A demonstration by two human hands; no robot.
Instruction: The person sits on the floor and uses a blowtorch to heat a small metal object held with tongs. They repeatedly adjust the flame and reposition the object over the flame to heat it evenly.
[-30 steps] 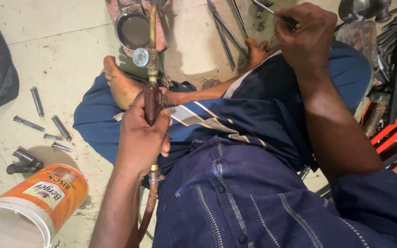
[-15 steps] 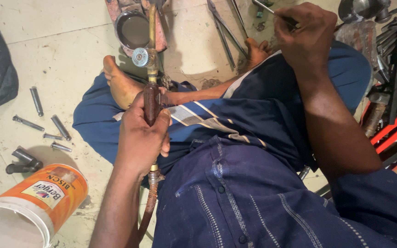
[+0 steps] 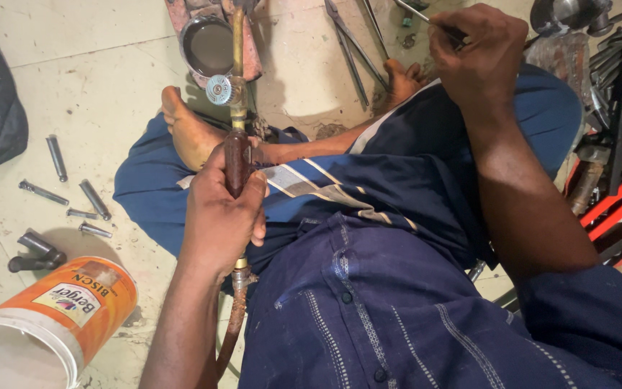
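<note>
Nothing much has moved since a moment ago: my left hand [image 3: 223, 216] still wraps tight around the dark grip of the torch [image 3: 237, 108], and my right hand [image 3: 478, 45] still pinches a thin metal rod [image 3: 426, 18]. I think I am getting the torch ready, so next the rod must meet its far end. It lies over my lap, long way pointing away from me toward the floor [image 3: 109, 72] ahead.

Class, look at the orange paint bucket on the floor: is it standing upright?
No: the bucket lies tipped on its side on the floor, its open white mouth facing the lower left, beside the left hand gripping the torch.
</note>
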